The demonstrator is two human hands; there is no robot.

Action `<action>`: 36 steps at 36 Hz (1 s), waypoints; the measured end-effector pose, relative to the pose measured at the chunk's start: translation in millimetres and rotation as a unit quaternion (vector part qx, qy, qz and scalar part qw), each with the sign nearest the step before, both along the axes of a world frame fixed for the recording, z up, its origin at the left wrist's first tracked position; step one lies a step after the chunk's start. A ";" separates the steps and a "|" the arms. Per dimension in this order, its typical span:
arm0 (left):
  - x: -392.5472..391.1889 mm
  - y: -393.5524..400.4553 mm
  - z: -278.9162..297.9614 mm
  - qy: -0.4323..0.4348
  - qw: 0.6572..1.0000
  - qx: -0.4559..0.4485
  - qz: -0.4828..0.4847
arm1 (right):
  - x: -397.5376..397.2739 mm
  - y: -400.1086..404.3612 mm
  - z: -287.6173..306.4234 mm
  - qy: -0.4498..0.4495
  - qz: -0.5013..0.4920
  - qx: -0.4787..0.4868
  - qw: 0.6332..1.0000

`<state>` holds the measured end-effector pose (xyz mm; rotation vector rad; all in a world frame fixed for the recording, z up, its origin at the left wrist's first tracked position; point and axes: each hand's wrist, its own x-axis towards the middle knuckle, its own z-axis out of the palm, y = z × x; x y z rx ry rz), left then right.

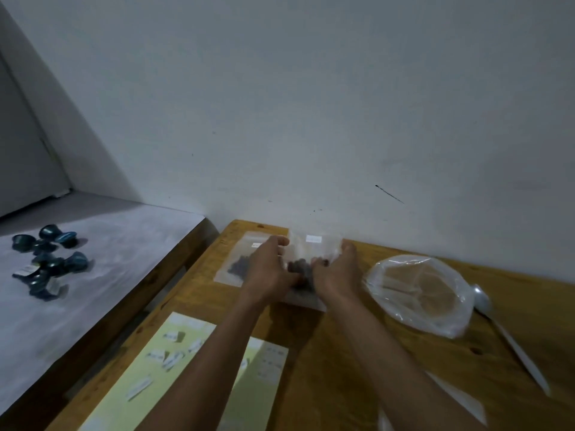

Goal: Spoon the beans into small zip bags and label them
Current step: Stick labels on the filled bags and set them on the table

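Both hands worked a small zip bag (306, 256) against the wooden counter (342, 353), close to the wall. The left hand (267, 270) and right hand (337, 275) each pinched a side of the bag, apparently to steady it while the dark beans (300, 267) settled at the bottom, or to press the seal; blur hid which. A white label (313, 239) already showed near the bag's top. A second filled bag (238, 259) lay flat just to the left, set aside as though finished. The label sheets (174, 362) waited nearer the person, within reach. To the right, a larger plastic bag (418, 293) and a white spoon (504, 331) lay idle.
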<state>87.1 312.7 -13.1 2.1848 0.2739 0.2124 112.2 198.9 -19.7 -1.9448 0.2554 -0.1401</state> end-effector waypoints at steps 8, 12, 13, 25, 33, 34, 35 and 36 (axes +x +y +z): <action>16.2 -10.4 -24.9 -0.025 0.995 0.097 0.016 | 10.6 8.5 -18.7 0.022 0.030 -0.154 0.987; 14.6 -12.5 -24.0 -0.038 0.991 0.125 0.020 | 7.6 8.9 -22.6 0.013 0.059 -0.189 0.980; 12.8 -11.9 -23.5 -0.040 0.991 0.128 0.020 | 4.1 7.2 -20.2 0.015 0.069 -0.198 0.978; -59.5 -29.6 -3.7 -0.094 0.994 0.049 0.016 | -73.1 -54.3 34.1 -0.037 0.192 -0.107 0.975; -131.1 -89.4 3.0 0.025 0.990 0.065 -0.126 | -130.9 -154.6 36.3 0.030 0.141 -0.227 0.963; -136.9 -97.0 2.0 0.036 0.988 0.074 -0.133 | -138.7 -165.2 34.0 0.051 0.137 -0.255 0.956; -142.1 -103.9 1.0 0.045 0.986 0.082 -0.135 | -146.2 -173.9 31.4 0.072 0.135 -0.283 0.947; -146.8 -110.3 0.4 0.054 0.985 0.087 -0.136 | -152.8 -181.0 27.7 0.093 0.131 -0.303 0.939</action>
